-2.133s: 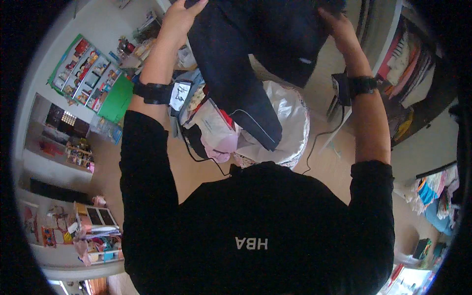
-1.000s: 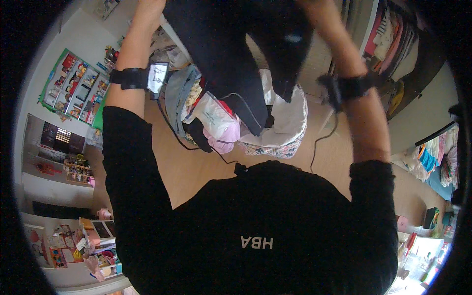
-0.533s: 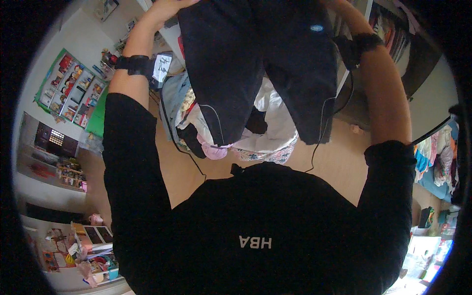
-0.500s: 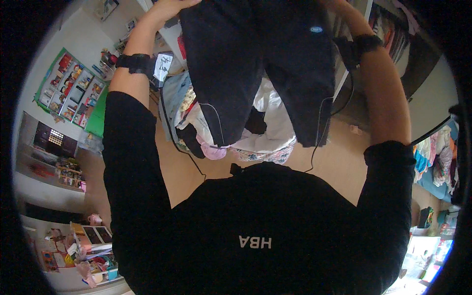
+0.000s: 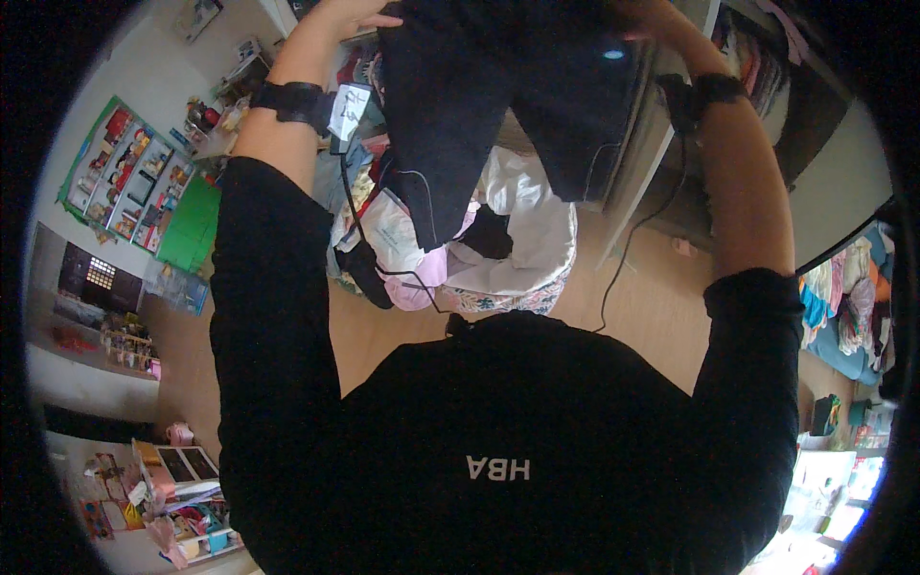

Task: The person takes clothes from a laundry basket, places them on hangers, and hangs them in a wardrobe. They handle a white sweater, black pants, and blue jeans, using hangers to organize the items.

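A pair of black trousers [image 5: 450, 105] hangs spread out in front of me, legs downward, with a small pale oval patch near the right side. My left hand [image 5: 364, 16] grips its upper left edge, one finger or thumb stretched toward the cloth. At the upper right, my right hand [image 5: 652, 19] holds the other side; its fingers are partly lost in shadow and dark fabric. The waist runs past the top of the picture. Below the legs sits a fabric basket [image 5: 556, 240] with a white lining and patterned outside, holding something black.
Mixed clothes and a white bag [image 5: 391, 230] lie left of the basket. An open wardrobe [image 5: 757, 57] with garments stands at the right. Cables hang from both wrist bands. Further left are a green-framed shelf [image 5: 134, 172] and a pink-and-white shelf unit [image 5: 182, 470].
The trousers have risen slightly, showing more of the basket and white bag. My left hand has shifted right and a little down, still holding the cloth.
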`<state>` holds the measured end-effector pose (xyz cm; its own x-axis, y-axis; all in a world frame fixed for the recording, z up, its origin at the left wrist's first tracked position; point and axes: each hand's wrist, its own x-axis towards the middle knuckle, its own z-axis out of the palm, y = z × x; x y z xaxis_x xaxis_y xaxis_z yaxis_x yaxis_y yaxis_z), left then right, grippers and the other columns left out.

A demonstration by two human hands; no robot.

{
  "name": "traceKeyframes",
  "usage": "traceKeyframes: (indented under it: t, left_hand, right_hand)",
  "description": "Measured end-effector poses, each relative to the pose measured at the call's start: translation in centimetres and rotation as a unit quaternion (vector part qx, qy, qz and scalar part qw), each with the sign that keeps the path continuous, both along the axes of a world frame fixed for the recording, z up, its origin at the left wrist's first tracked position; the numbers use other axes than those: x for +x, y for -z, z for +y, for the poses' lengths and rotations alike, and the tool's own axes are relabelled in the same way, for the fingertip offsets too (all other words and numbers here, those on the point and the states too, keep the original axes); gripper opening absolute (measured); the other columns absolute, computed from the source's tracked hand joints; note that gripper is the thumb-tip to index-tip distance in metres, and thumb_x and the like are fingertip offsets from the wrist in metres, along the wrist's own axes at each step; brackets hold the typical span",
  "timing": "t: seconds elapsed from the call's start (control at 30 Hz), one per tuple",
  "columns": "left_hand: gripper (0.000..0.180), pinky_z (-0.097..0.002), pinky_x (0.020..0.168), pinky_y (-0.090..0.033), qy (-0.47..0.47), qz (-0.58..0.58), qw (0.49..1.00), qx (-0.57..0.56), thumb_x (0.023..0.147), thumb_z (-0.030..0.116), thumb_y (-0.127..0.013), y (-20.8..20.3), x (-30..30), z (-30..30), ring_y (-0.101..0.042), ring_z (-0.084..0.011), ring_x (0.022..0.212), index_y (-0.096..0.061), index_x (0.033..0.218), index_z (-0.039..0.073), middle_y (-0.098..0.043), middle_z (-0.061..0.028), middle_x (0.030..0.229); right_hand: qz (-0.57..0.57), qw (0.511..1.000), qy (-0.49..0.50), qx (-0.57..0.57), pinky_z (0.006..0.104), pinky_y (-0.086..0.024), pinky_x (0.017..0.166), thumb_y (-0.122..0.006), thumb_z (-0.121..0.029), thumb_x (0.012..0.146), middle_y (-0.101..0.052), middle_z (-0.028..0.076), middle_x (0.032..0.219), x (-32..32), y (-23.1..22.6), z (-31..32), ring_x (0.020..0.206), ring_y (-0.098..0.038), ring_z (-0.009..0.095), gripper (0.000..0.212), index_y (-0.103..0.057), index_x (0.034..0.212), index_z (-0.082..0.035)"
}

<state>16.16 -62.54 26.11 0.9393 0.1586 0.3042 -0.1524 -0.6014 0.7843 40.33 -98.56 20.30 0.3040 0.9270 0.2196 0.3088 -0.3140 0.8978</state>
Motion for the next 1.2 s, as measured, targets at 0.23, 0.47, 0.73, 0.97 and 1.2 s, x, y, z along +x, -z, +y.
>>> traceKeyframes:
  t: [0.23,0.47,0.73,0.97,1.2]
  left_hand:
    - [0.037,-0.0444,0.091,-0.044,0.069,0.069,0.994,-0.046,0.089,0.023,-0.061,-0.5,0.6,0.7,-0.053,-0.0210,0.110,-0.055,0.122,0.008,-0.059,-0.0045,0.116]
    - [0.040,-0.0397,0.087,-0.048,0.054,0.020,0.998,0.015,0.091,0.026,-0.059,-1.5,-1.0,-0.4,-0.056,-0.0242,0.107,-0.051,0.123,0.005,-0.060,-0.0087,0.114]
    - [0.041,-0.0359,0.074,-0.052,-0.008,-0.029,0.996,0.080,0.089,0.033,-0.060,-1.9,-1.2,-0.5,-0.061,-0.0227,0.092,-0.053,0.119,0.006,-0.061,-0.0083,0.108]
    - [0.048,-0.0295,0.049,-0.050,-0.001,-0.109,0.981,0.158,0.086,0.044,-0.059,-0.8,-0.8,0.4,-0.057,-0.0173,0.053,-0.057,0.112,0.004,-0.058,-0.0085,0.080]
    - [0.049,-0.0298,0.065,-0.055,-0.016,-0.133,0.989,0.068,0.086,0.040,-0.061,0.4,0.3,0.7,-0.062,-0.0232,0.085,-0.056,0.111,-0.003,-0.060,-0.0158,0.101]
  right_hand:
    - [0.045,0.978,0.205,-0.002,0.0388,-0.042,0.096,-0.037,-0.026,0.099,-0.047,-0.001,0.131,-1.5,-1.3,0.4,0.105,-0.051,0.023,0.042,-0.036,0.139,-0.016]
    - [0.120,0.955,0.231,0.138,0.0307,-0.043,0.091,-0.039,-0.032,0.098,-0.047,-0.007,0.131,0.2,-1.7,0.5,0.098,-0.051,0.018,0.047,-0.032,0.142,-0.019]
    - [0.042,0.973,-0.050,0.223,0.0358,-0.051,0.072,-0.060,-0.026,0.087,-0.061,0.011,0.107,0.6,-1.9,0.4,0.087,-0.061,0.028,0.044,-0.050,0.129,-0.014]
    - [0.350,0.821,-0.129,0.432,0.0364,-0.053,0.065,-0.057,-0.019,0.089,-0.059,0.014,0.101,-2.4,-0.6,0.0,0.073,-0.062,0.022,0.044,-0.048,0.131,-0.018]
    - [0.434,0.735,-0.083,0.514,0.0372,-0.052,0.065,-0.058,-0.018,0.087,-0.059,0.015,0.103,-4.4,-0.9,0.7,0.075,-0.061,0.026,0.044,-0.048,0.129,-0.014]
